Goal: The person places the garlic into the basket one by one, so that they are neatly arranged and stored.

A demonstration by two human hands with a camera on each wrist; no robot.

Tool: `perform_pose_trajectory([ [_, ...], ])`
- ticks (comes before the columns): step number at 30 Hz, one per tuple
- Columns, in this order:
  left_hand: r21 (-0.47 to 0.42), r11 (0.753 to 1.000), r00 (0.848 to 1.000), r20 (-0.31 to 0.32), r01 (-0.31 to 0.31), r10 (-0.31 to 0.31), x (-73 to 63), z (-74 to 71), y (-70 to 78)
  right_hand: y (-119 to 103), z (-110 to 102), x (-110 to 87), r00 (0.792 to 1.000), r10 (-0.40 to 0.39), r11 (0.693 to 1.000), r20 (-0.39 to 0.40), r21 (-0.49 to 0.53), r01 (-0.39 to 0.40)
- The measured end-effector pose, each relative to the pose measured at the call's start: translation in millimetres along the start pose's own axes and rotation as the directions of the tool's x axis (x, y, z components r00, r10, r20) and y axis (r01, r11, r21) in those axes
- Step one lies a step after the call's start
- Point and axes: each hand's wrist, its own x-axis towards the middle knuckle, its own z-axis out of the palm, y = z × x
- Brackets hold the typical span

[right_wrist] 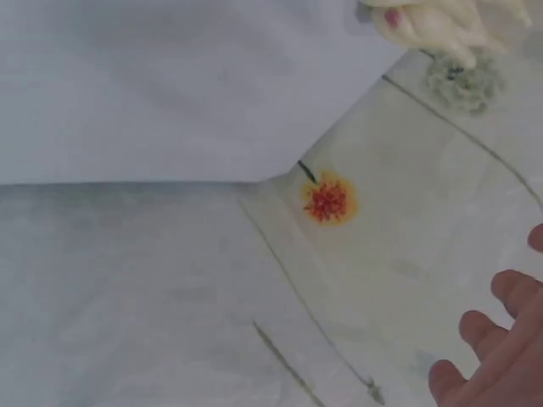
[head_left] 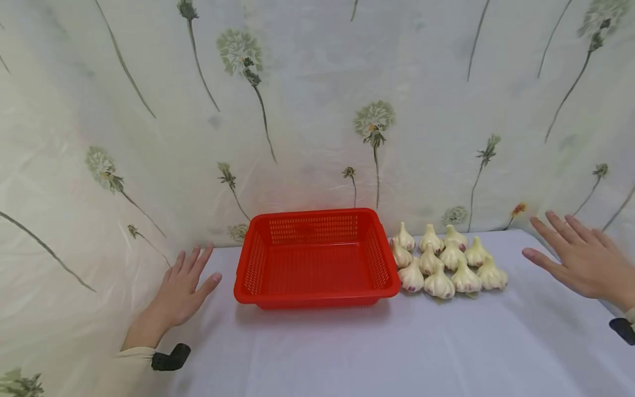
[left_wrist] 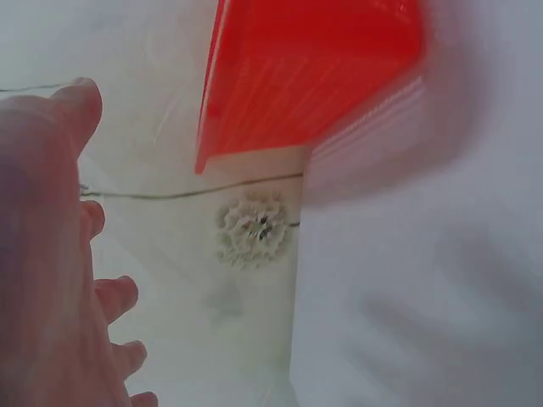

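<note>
A red plastic basket (head_left: 317,300) with slotted walls stands at the back middle of the white table. Right beside it, several garlic bulbs (head_left: 439,284) sit in a close group, stems up. Off the basket's left side, my left hand (head_left: 181,292) hovers with fingers spread and nothing in it; the left wrist view shows the basket's side (left_wrist: 314,76) beyond the thumb. My right hand (head_left: 587,256) is raised over the table's right edge, fingers spread, holding nothing. It is nearest to the garlic, part of which shows at the top of the right wrist view.
The white tabletop (head_left: 317,353) reaches toward me in front of the basket. Behind it hangs a pale curtain (head_left: 307,110) printed with dandelions, which also runs along both sides. A black wrist strap piece (head_left: 171,357) shows below my left hand.
</note>
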Motion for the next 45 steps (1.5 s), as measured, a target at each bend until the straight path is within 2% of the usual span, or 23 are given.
perform_pose_trajectory([
  [7,-0.064,0.998,0.999,0.027,-0.015,0.017,-0.7,22.6,15.6,-41.4,11.1,7.8,0.991,-0.134,0.99,-0.017,0.046,0.135],
  [13,-0.093,0.995,0.998,0.041,-0.037,0.04,2.0,33.7,26.3,-79.2,28.1,13.5,0.96,-0.252,0.96,-0.126,0.096,0.264],
  [17,-0.111,0.994,0.997,0.074,-0.021,0.03,3.5,40.3,33.1,-106.2,40.5,18.2,0.941,-0.282,0.937,-0.189,0.158,0.313],
  [22,-0.137,0.991,0.992,0.124,0.013,0.004,5.9,47.3,41.5,-137.2,52.5,24.4,0.93,-0.271,0.905,-0.25,0.264,0.335],
  [26,-0.138,0.99,0.991,0.133,0.026,-0.008,6.7,51.8,45.6,-155.1,62.2,28.5,0.915,-0.256,0.886,-0.311,0.303,0.351],
  [34,-0.171,0.985,0.994,0.111,0.02,-0.001,6.3,56.3,45.7,-174.9,82.9,36.1,0.904,-0.205,0.9,-0.375,0.29,0.324],
  [41,-0.204,0.979,0.994,0.108,0.025,-0.003,7.9,57.5,44.5,-178.7,93.3,40.7,0.872,-0.234,0.907,-0.43,0.227,0.355],
  [45,-0.23,0.972,0.994,0.111,0.041,-0.016,8.9,57.3,44.3,-179.6,97.7,42.3,0.864,-0.244,0.906,-0.44,0.215,0.365],
])
